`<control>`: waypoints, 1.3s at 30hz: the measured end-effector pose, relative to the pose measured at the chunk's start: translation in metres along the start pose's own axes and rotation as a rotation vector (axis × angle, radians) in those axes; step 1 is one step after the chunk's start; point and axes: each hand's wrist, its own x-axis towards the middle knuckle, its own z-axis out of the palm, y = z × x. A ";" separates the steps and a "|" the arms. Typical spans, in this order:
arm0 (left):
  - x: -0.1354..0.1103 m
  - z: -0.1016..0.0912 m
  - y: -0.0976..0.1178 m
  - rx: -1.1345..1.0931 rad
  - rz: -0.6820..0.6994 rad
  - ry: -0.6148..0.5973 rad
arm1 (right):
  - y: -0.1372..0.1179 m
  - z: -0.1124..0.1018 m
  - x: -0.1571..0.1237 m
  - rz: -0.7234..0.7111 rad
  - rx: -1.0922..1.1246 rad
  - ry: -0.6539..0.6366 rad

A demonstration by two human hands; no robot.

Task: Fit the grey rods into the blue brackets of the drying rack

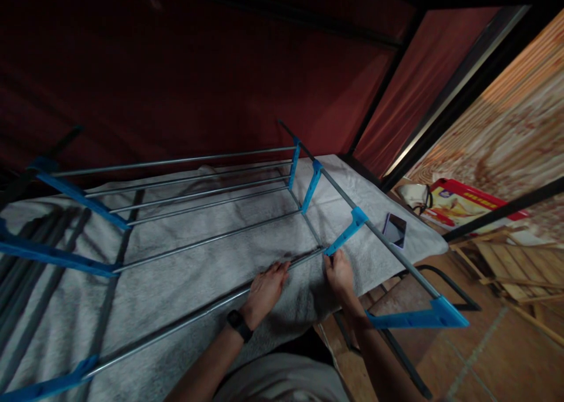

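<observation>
A rack of grey metal rods (198, 243) and blue plastic brackets lies on its side on a grey towel (176, 284). My left hand (265, 290), with a black watch on the wrist, curls its fingers over the nearest rod close to its right end. My right hand (338, 272) grips the lower end of a blue bracket (347, 231) where that rod meets it. A long upright rod (388, 243) carries further blue brackets, one (423, 318) jutting out over the floor beside my right forearm.
A phone (395, 229) lies on the towel's right corner. A red printed box (467, 205) and a white object rest on wooden slats (506, 267) at right. Dark red curtain (198, 67) hangs behind. Tiled floor (484, 361) shows lower right.
</observation>
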 end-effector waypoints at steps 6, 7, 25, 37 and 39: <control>-0.001 -0.005 0.005 0.021 -0.039 -0.031 | 0.004 0.002 0.005 0.006 0.081 0.019; -0.001 -0.004 0.005 0.026 -0.042 -0.039 | 0.004 0.002 0.005 0.008 0.093 0.029; -0.004 -0.005 0.008 -0.001 -0.055 -0.099 | 0.009 0.000 0.009 -0.029 0.106 -0.021; -0.006 -0.004 0.009 -0.030 -0.049 -0.088 | 0.010 0.004 0.007 -0.069 0.084 -0.007; -0.006 -0.005 0.010 -0.035 -0.065 -0.095 | 0.011 0.005 0.006 -0.093 0.075 0.008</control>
